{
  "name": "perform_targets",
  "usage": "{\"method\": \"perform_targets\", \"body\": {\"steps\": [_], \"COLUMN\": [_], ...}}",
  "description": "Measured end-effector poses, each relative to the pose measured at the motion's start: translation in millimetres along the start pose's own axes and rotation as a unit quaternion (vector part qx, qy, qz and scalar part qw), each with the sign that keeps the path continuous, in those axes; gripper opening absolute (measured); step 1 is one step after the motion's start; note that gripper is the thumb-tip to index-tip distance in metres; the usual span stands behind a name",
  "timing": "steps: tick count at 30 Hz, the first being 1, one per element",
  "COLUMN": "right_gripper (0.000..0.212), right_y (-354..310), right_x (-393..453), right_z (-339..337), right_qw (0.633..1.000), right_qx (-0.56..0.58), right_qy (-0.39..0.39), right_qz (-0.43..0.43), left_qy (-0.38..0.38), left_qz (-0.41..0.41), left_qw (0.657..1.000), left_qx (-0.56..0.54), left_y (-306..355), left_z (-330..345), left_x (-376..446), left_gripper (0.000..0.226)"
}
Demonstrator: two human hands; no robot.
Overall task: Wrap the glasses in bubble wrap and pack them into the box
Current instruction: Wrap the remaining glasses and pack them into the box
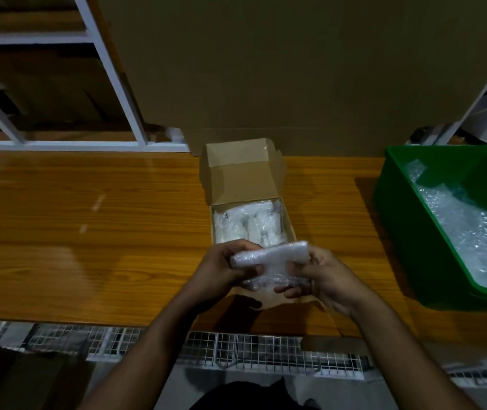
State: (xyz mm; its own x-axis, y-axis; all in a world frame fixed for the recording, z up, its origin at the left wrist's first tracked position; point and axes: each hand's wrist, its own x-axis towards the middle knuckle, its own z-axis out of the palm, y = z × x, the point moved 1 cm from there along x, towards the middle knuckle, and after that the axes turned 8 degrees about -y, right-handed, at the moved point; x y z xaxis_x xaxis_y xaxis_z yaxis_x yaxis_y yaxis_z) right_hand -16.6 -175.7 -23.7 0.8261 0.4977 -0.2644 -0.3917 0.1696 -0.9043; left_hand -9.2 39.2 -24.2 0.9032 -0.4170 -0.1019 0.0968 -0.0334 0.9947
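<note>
Left hand (224, 266) and right hand (319, 276) both clasp bubble-wrapped bundle (272, 261) over cardboard box (288, 223), likely to tuck it beside packed bundles (246, 223)

i hold a white bubble-wrapped bundle (269, 263) just above the near end of the open cardboard box (291, 226). the box sits mid-worktop with its lid flap upright at the far end. more wrapped bundles (246, 224) lie inside it.

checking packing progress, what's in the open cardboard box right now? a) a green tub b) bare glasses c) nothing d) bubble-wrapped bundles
d: white bubble-wrapped bundles already lie inside the cardboard box, while both hands, left hand and right hand, hold another bubble-wrapped bundle just in front of it.
</note>
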Motion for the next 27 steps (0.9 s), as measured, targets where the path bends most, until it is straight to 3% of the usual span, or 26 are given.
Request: {"method": "perform_targets", "body": {"steps": [6, 11, 14, 17, 20, 22, 24, 27], "right_gripper": [0.027, 0.041, 0.041, 0.024, 0.042, 0.05, 0.043, 0.036], "right_y": [12.7, 8.4, 3.1, -3.6, -11.7, -15.4, -16.4, -16.6], "right_x": [-3.5, -12.8, -12.7, -6.9, -3.9, -1.1, 5.2, 19.3], "right_z": [5.3, 0.1, -1.8, -3.5, -8.6, -14.3, -21.9, -24.9], "right_qw": [0.998, 0.993, 0.998, 0.995, 0.989, 0.966, 0.918, 0.817], "right_qx": [0.061, 0.113, 0.046, -0.072, -0.086, -0.157, -0.241, -0.37], "right_qy": [0.0, -0.016, 0.008, 0.052, 0.082, 0.161, 0.273, 0.409], "right_qz": [-0.018, -0.026, -0.029, -0.047, -0.093, -0.13, -0.157, -0.169], "left_qy": [-0.047, -0.06, -0.073, -0.032, 0.037, 0.082, 0.092, -0.024], "left_qz": [0.013, 0.021, 0.075, 0.09, 0.109, 0.071, 0.116, 0.147], "left_qw": [0.997, 0.99, 0.991, 0.994, 0.993, 0.994, 0.97, 0.905], "left_qx": [-0.067, -0.125, -0.082, -0.049, 0.033, 0.033, 0.191, 0.399], "left_y": [-11.4, -18.7, -17.4, -11.7, -8.7, -5.8, -7.0, -14.4], "left_z": [-0.2, -6.1, -8.9, -14.1, -19.4, -20.4, -25.5, -26.1], "left_x": [-7.6, -5.9, -2.3, 12.0, 32.5, 46.8, 59.3, 75.2], "left_gripper": [0.017, 0.014, 0.027, 0.028, 0.018, 0.025, 0.024, 0.035]}}
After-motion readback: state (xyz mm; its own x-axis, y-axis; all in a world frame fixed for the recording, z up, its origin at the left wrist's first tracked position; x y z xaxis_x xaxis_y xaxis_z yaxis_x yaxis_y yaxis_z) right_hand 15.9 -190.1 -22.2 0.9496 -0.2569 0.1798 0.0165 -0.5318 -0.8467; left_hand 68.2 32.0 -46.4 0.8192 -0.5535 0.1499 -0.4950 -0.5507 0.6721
